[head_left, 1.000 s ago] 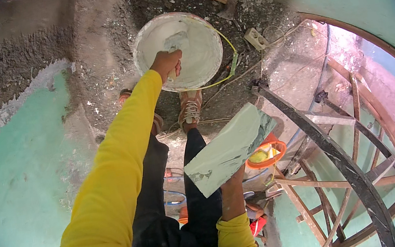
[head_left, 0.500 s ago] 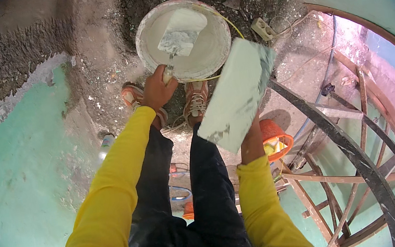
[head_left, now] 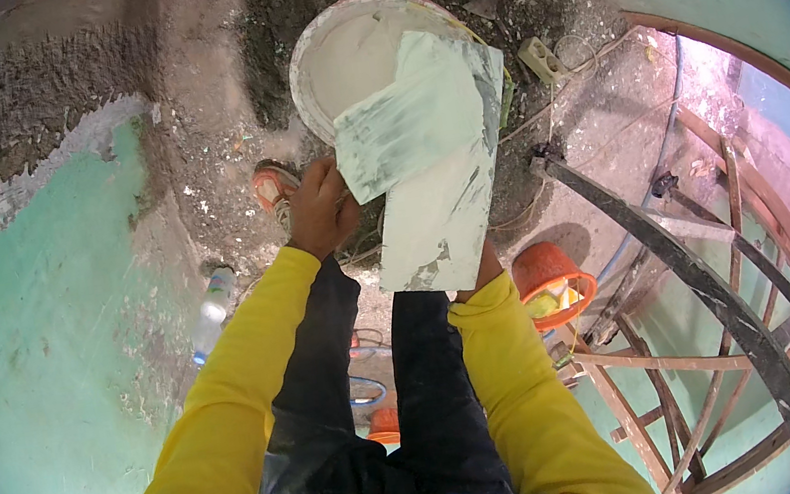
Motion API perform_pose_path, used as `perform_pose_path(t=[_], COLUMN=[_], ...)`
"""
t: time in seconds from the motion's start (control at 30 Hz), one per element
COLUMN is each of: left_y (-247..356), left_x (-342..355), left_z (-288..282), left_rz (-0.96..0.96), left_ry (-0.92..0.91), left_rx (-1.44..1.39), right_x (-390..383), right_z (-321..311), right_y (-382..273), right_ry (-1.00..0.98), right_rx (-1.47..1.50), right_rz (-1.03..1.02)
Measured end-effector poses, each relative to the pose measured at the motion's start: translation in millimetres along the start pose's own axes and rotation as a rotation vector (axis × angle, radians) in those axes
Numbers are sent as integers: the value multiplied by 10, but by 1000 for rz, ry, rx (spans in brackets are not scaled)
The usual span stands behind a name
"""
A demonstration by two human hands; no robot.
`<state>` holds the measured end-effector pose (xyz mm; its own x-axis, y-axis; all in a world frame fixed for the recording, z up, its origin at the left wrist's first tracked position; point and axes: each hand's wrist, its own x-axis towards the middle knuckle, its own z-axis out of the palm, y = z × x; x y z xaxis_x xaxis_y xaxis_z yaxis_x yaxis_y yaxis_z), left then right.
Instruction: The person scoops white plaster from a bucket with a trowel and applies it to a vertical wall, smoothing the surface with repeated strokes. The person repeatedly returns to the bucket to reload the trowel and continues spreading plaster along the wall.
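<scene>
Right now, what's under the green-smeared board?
Under the board, the right side of the round basin of pale plaster is covered; only its left part shows. The right hand holding the board from below is mostly hidden. The left hand lays a flat trowel on top.

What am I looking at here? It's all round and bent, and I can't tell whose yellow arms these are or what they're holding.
A camera worn on a person's head looks straight down, and its wide lens bends the edges. The yellow sleeves are that person's own arms. The left hand holds a flat trowel smeared pale green; the right hand, mostly hidden, holds a larger flat board beneath it. Below on the ground stands a round tub of pale paste. An orange bucket sits to the right, a plastic bottle to the left.
</scene>
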<state>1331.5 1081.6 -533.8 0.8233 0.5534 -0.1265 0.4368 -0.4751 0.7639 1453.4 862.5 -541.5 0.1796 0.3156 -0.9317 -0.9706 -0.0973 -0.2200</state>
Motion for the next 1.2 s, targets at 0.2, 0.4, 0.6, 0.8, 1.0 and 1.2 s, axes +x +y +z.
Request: perform_pose_path(t=[0.2,0.4,0.6,0.8,1.0,1.2], left_y=[-93,-59,-138,425,2091,3577], left_x=[-251,-165,363,-107,-939,-1826], left_z=[-136,-88,35,-1402,-4648,-6861], left_rz=[-107,-278,-620,-308,-26,36], left_ry=[71,-16,-234,179,537,997], left_rx=[49,-44,-621,-298,262,1077], right_x=[207,89,-407,-1295,-2163,-2898], right_z=[58,145,786,1828,3696,5866], right_y=[-120,-390,-519,-338,-444,-1126], right_ry=[-2,14,-65,-255,-631,-1085], right_rx=[-4,10,29,112,183,217], right_rz=[-44,-104,-137,-130,-85,-152])
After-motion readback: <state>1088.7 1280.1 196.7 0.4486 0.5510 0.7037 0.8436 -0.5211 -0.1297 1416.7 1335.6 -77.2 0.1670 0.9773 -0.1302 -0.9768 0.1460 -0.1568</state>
